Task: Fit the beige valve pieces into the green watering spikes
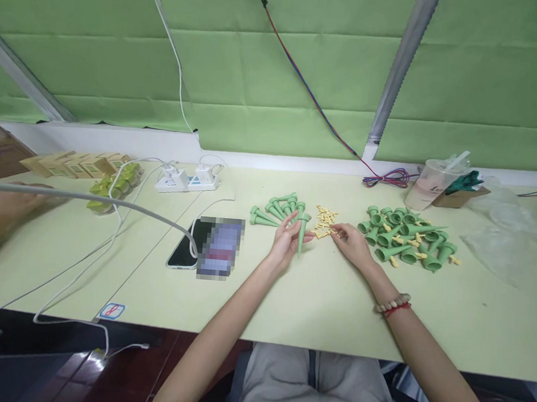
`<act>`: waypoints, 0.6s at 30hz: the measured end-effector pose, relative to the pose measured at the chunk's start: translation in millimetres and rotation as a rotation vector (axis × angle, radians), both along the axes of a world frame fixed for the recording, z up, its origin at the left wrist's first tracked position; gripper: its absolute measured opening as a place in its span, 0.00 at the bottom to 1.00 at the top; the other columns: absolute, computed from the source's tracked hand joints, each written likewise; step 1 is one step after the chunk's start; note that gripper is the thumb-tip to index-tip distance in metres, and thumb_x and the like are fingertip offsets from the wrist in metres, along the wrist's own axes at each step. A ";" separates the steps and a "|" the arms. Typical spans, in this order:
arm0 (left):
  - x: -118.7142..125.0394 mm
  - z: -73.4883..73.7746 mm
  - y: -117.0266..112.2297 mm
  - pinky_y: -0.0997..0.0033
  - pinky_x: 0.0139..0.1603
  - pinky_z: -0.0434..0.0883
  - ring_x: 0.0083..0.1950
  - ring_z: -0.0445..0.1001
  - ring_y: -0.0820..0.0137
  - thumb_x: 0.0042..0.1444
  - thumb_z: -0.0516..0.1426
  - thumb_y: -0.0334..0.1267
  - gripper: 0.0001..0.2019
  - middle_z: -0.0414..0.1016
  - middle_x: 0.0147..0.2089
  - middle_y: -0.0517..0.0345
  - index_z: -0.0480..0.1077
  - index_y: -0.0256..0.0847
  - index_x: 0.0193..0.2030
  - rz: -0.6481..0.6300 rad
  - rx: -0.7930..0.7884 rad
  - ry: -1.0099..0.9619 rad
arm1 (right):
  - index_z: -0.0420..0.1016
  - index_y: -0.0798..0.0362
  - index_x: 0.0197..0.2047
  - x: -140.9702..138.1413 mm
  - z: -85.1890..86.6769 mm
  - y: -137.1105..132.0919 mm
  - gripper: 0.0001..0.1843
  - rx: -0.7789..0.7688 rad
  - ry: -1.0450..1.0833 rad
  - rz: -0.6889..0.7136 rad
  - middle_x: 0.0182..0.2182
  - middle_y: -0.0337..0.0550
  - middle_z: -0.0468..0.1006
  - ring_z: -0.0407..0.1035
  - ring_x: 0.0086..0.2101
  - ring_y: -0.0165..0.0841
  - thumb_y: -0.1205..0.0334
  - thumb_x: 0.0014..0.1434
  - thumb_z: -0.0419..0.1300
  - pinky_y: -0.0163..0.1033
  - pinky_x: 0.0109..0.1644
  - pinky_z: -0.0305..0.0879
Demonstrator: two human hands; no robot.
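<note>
My left hand (285,242) is closed on a green plastic spike (302,234), a hollow cone with a wide collar at the top and its point hanging down. Just to the right, my right hand (353,246) pinches at the near edge of a small pile of yellow plastic pieces (326,216), and a yellow piece shows at its fingertips. Behind my left hand lies a fanned group of green spikes (275,208). Right of my right hand spreads a larger heap of green spikes (405,233) with several yellow pieces among them.
Two phones (183,247) lie left of my hands, near a white power strip (189,182) and trailing white cables. A drink cup (430,186), small cardboard box (459,196) and clear plastic bags (497,244) are at right. Another person's hand (17,200) rests far left.
</note>
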State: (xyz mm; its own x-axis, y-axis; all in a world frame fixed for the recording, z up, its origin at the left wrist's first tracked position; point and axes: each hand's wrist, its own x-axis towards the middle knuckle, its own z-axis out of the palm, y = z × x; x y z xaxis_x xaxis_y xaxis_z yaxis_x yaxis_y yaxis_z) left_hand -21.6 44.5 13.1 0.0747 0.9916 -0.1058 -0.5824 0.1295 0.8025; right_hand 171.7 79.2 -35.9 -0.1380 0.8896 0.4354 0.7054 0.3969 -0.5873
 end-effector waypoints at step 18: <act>4.6 0.0 -4.2 0.82 0.25 0.69 0.24 0.69 0.81 0.52 0.58 0.30 0.11 0.68 0.30 0.61 0.69 0.36 0.43 -0.195 -0.050 -0.047 | 0.77 0.56 0.32 -14.4 18.1 -5.7 0.20 -0.293 0.898 -0.199 0.31 0.46 0.78 0.71 0.31 0.33 0.50 0.39 0.68 0.39 0.37 0.68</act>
